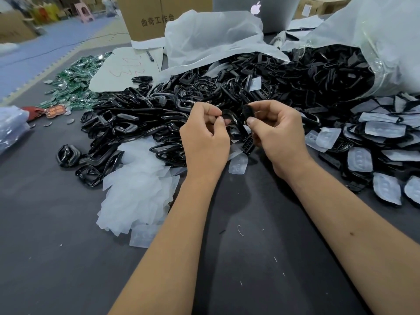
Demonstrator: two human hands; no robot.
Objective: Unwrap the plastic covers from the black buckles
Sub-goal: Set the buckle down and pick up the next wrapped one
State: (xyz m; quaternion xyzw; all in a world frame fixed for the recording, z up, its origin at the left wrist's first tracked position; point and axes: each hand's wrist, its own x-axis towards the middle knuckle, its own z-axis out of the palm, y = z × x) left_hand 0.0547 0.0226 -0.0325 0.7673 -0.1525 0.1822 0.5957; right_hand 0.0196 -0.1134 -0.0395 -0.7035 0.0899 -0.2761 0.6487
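Two bare hands meet above a dark grey table [68, 258], just in front of a big heap of black buckles [204, 96]. The right hand [278, 137] pinches a small black buckle [248, 112] between thumb and curled fingers; the piece stands roughly upright, its long axis running top to bottom. The left hand [204, 142], close beside it but not touching, has thumb and forefinger pinched together; whether they grip a clear cover cannot be told. Left of the heap lies a pile of loose plastic covers [136, 189]. Right of the heap, still-wrapped buckles [375, 155] spread out below a large plastic bag [375, 42] spilling more buckles. A cardboard box [145, 19] stands behind the heap.
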